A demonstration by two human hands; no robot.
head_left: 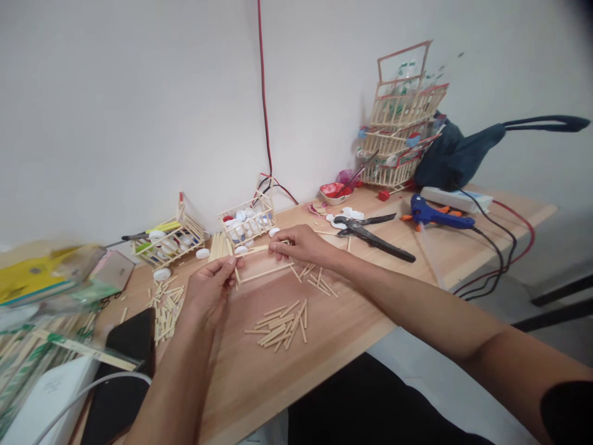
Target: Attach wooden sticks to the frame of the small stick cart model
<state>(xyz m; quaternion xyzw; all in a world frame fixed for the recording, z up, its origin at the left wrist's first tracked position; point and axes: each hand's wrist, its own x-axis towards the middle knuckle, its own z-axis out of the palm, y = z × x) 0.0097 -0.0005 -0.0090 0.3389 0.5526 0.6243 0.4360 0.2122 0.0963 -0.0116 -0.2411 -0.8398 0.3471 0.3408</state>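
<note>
Both my hands hold a small frame of thin wooden sticks above the table. My left hand pinches its left end between thumb and fingers. At the far right corner, my right hand is closed on the frame's upper stick, and its fingertips partly hide that joint. Below the frame lies a loose pile of short cut sticks. More short sticks are heaped left of my left hand, and a few others lie under my right forearm. Longer sticks are bundled just behind my left hand.
Two small stick baskets hold bottle caps at the back. A red paint bowl, black cutters and a blue glue gun sit to the right. Stacked stick baskets stand behind. A black phone lies left.
</note>
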